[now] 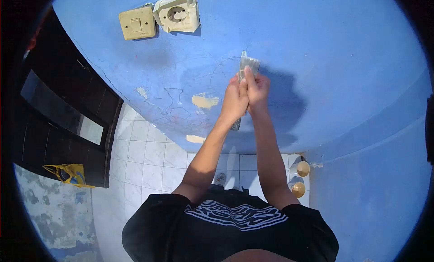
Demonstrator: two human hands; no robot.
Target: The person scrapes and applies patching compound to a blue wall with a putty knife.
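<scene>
Both my hands grip one putty knife (250, 63) against the blue wall (343, 72). Its greyish blade points up, and the dark handle end shows below my wrists. My left hand (235, 97) is wrapped round it from the left. On the other side my right hand (258, 91) closes over it, thumb lying along the blade. A small pale bare spot (244, 53) shows at the blade's top edge. Left of my hands is a cream-coloured patch (205, 101) on the wall, with a second cream patch (195, 139) lower down. Cracks run across the paint nearby.
A light switch (136, 23) and a wall socket (176, 14) sit at upper left. At left are a dark door (68, 85) and a yellow bag (74, 174). Two containers with tan contents, including a front one (298, 189), stand on the tiled floor (149, 146) at right.
</scene>
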